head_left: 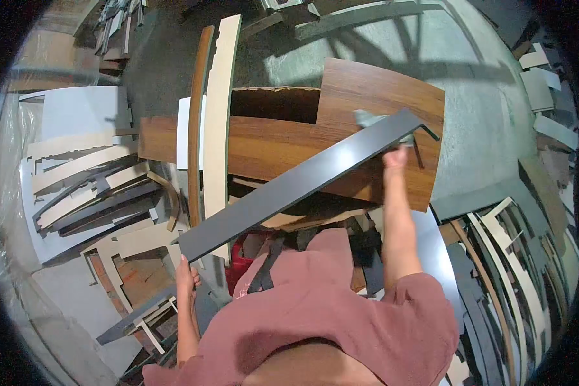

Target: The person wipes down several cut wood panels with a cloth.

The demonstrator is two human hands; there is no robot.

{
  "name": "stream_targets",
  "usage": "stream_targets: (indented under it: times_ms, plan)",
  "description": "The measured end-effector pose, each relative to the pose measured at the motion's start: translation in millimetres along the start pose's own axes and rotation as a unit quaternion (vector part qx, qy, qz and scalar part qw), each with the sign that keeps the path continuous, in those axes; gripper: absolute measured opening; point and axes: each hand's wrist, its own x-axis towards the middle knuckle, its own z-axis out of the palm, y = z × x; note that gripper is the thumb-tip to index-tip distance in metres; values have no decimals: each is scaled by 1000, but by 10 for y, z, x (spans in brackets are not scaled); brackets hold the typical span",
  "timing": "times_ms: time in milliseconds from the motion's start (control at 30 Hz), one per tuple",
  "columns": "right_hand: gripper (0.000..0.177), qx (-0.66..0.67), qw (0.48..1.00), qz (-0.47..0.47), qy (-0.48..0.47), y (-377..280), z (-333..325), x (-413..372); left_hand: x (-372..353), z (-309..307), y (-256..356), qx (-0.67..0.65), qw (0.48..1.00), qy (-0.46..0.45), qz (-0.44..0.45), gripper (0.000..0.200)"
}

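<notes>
The fingers of the left hand (186, 280) are curled around the near-left end of a long dark grey panel (296, 183), gripping its corner. The right hand (395, 158) is at the panel's near edge, close to the opposite end, with a pale cloth (368, 118) that shows on both sides of the panel; its fingers are blurred and partly hidden, so I cannot tell how tightly they close. Between the hands the panel slants up to the right, its far end above a brown wood-grain board (379, 87).

Left of the right hand and beyond the left, a cream strip (220, 122) and a narrow brown strip (200, 128) lie side by side across that board, near a white piece (185, 138). Farther out, offcuts (96, 186) are piled at the left, and long strips (502, 257) at the right.
</notes>
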Motion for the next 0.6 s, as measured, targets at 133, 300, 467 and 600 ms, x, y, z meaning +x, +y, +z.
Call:
stream_targets:
  times_ms: [133, 300, 467, 600]
  plan:
    - [29, 164, 971, -141, -105, -1078, -247, 393, 62, 36, -234, -21, 998, 1, -56, 43]
    - [36, 18, 1000, 22, 12, -829, -482, -394, 19, 111, -524, -70, 994, 9, -78, 41]
    - [53, -388, 863, 276, -170, 545, -292, -1648, 327, 77, -549, -107, 993, -11, -52, 40]
    - [54, -389, 850, 341, -100, 1114, -10, -2316, 270, 94, -653, -131, 991, -25, -29, 43]
